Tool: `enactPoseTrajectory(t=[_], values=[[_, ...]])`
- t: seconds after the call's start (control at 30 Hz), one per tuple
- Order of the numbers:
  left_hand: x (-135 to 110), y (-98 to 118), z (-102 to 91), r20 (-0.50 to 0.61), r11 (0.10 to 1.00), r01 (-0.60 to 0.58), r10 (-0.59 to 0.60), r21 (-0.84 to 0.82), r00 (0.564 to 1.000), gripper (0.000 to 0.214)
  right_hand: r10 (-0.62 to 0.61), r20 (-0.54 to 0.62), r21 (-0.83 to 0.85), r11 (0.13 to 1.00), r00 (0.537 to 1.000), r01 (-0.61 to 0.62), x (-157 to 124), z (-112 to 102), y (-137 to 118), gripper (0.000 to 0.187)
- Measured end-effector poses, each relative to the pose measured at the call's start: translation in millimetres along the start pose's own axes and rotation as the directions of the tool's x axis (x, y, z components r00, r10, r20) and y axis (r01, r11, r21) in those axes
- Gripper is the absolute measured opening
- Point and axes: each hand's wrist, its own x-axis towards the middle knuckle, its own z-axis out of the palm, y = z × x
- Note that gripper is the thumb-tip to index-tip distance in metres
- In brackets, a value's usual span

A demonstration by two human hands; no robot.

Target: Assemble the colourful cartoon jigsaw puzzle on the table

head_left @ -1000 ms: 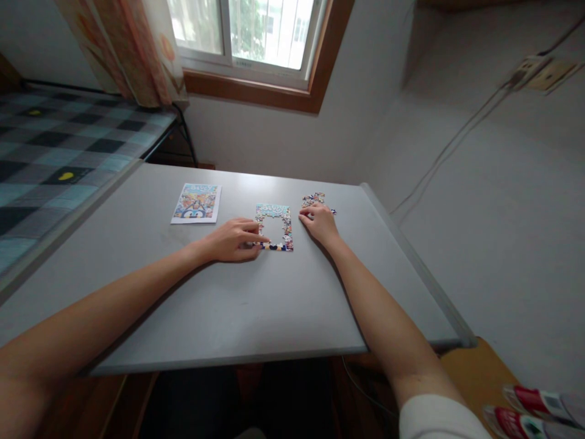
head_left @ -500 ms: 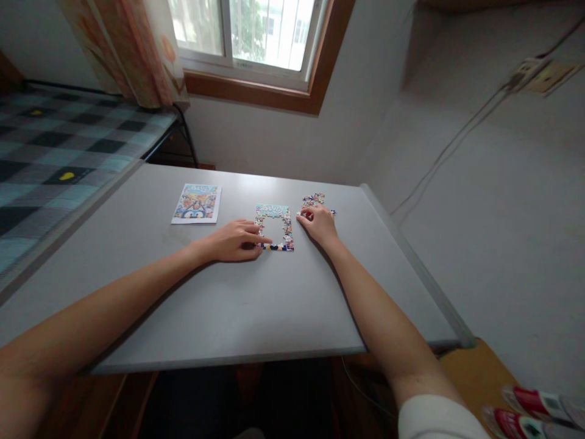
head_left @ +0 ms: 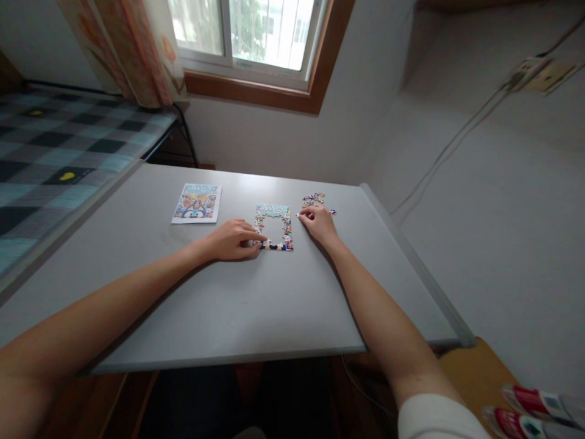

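A jigsaw puzzle lies flat on the grey-white table, its border joined around a bare middle. My left hand rests at the puzzle's lower left corner, fingers stretched out and the index fingertip touching the bottom border. To the right of the puzzle, my right hand pinches a small puzzle piece between thumb and index finger. Just beyond that hand sits a small pile of loose puzzle pieces, partly hidden by it. A printed picture sheet with a matching cartoon design lies left of the puzzle.
The table meets a wall on the right, where cables hang from a power socket. A bed with a checked cover stands at the left. Bottles with red labels lie at the lower right, below table height.
My left index finger has drawn back slightly to the left along the bottom border. My right hand has barely moved, and the piece at its fingertips shows more clearly.
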Motion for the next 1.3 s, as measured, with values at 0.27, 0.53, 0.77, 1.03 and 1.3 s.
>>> enactPoseTrajectory(t=[0.27, 0.53, 0.77, 1.03, 1.3], values=[[1, 2, -1.5, -0.018, 0.999, -0.010, 0.011, 0.039, 1.000, 0.033, 0.075, 0.085, 0.050, 0.996, 0.994, -0.079, 3, -8, -2, 0.008], [0, 0, 1.5, -0.001, 0.998, 0.013, -0.013, 0.069, 1.000, 0.043, 0.071, 0.103, 0.101, 0.991, 0.992, -0.082, 3, -5, -1, 0.009], [-1, -3, 2.0, 0.026, 0.998, 0.035, -0.036, 0.057, 0.999, 0.043, 0.059, 0.126, 0.244, 0.966, 0.990, -0.088, 4, -3, 0, 0.021], [-1, 0, 1.0, -0.045, 0.997, -0.014, 0.018, 0.081, 0.999, 0.031, 0.025, 0.113, 0.472, 0.879, 0.993, -0.076, 4, -5, -6, 0.015], [-1, -3, 2.2, 0.057, 0.999, -0.001, -0.002, 0.041, 0.998, 0.031, 0.017, 0.186, 0.693, 0.706, 0.982, -0.144, 0, -8, -14, 0.026]])
